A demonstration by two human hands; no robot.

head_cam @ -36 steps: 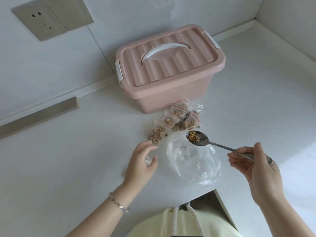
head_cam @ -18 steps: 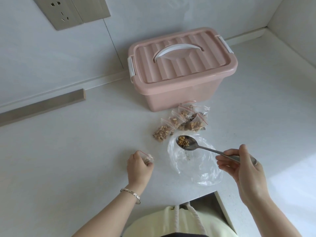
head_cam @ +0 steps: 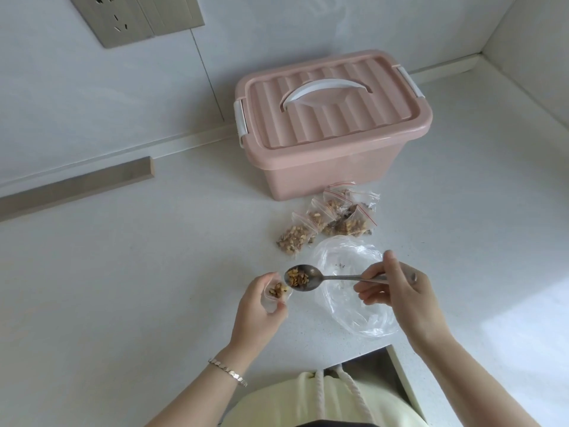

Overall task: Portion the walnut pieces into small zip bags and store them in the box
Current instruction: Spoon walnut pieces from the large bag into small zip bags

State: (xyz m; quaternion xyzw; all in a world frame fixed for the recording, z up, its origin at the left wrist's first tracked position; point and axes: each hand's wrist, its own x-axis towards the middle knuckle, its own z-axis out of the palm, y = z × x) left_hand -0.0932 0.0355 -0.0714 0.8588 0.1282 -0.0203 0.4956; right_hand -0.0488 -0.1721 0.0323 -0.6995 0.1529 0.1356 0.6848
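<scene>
Near the front edge of the counter [head_cam: 154,288], the left hand [head_cam: 257,309] curls round a small zip bag [head_cam: 274,295], holding its mouth open and turned up toward the right. A few nut bits already lie inside. At that mouth sits the bowl of the spoon [head_cam: 303,277], loaded with walnut pieces [head_cam: 297,278]. The spoon's long axis runs almost level, left to right. The right hand [head_cam: 397,291] pinches its handle above a crumpled clear bag [head_cam: 354,306]. The zip bag therefore lies just left of the bowl's tip, and a tilt that way should drop the load in. Further back, filled bags [head_cam: 331,220] lie just in front of the closed pink box [head_cam: 332,124].
</scene>
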